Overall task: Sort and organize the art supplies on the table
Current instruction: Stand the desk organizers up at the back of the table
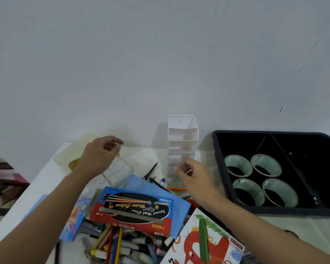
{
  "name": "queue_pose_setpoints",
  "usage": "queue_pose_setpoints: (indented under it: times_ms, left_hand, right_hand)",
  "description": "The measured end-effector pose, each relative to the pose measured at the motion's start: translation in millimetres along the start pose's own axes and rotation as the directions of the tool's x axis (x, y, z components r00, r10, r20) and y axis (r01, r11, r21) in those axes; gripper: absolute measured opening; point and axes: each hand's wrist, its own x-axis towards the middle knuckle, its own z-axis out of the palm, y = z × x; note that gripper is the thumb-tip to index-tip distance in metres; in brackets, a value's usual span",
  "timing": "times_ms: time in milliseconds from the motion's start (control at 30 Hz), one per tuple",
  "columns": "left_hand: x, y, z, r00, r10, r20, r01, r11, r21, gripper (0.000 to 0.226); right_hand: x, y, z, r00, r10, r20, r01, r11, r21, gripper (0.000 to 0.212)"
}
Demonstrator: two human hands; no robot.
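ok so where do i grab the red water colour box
The red water colour box lies flat, label up, its near long edge jutting out over the pencils. Probably take that edge, coming from your own side: there looks to be room for fingers underneath, with the thumb on top.

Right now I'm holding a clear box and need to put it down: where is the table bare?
Two bare patches: the strip along the left edge of the table, left of the blue packet, and the speckled patch between the left hand and the white drawer unit. The near centre is crowded with the watercolour box, pencils and crayons.
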Motion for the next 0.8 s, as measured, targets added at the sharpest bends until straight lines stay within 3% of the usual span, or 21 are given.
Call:
queue_pose_setpoints:
  times_ms: [167,333,433,533,667,800]
  left_hand:
    - [-1.5,-26.5,-3.5,0.997,0.062,-0.049,-0.052,0.982,0.18,0.016]
    - [12.4,-60.0,-19.2,0.989,0.035,-0.145,0.02,0.931,0.364,0.032]
    - [22.9,-79.1,-30.4,0.995,-0.088,-0.05,0.101,0.851,0.515,0.048]
    - [28.0,-95.1,-36.3,0.95,-0.291,0.116,0.155,0.758,0.634,0.06]
    - [29.1,-110.9,-44.9,0.938,-0.289,0.189,0.107,0.763,0.638,0.07]
    - [34.9,-127.4,-49.7,0.939,-0.286,0.193,0.163,0.862,0.48,0.071]
  right_hand:
    - [20.0,-21.7,41.1,0.974,-0.158,0.16,0.166,0.985,-0.036,0.015]
    - [63.7,-36.2,88.8,0.917,-0.215,0.336,0.294,0.934,-0.205,0.027]
    - [87.6,-43.3,111.7,0.885,-0.106,0.454,0.257,0.924,-0.284,0.042]
    - [103.1,-47.7,129.6,0.836,-0.019,0.549,0.233,0.917,-0.324,0.047]
    - [106.1,-44.5,140.5,0.804,0.062,0.592,0.186,0.918,-0.35,0.044]
    - [96.9,-38.6,138.9,0.835,0.058,0.548,0.122,0.95,-0.287,0.032]
